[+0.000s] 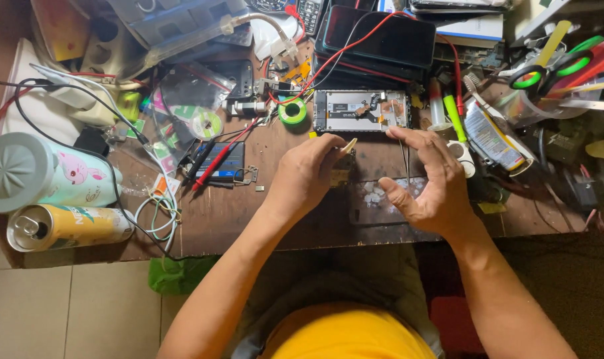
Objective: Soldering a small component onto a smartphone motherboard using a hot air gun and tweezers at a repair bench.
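My left hand [307,174] is closed around a thin pale tool [347,145] whose flat tip points up and right. Below it lies a small dark part [340,177] on the wooden bench. My right hand [429,181] hovers just to the right with fingers spread and curved, a pair of thin metal tweezers [406,159] running down between its fingers. Under both hands lies a dark cracked glass panel [375,199]. Just beyond the hands rests an opened phone frame [360,110] showing its inner parts.
A green tape roll [293,112], a small multimeter with red probe [221,161], stacked phones [382,36], and a scissors cup [548,76] crowd the bench. A drink can [66,226] and a pale bottle [43,171] lie left. Cables run across the left side.
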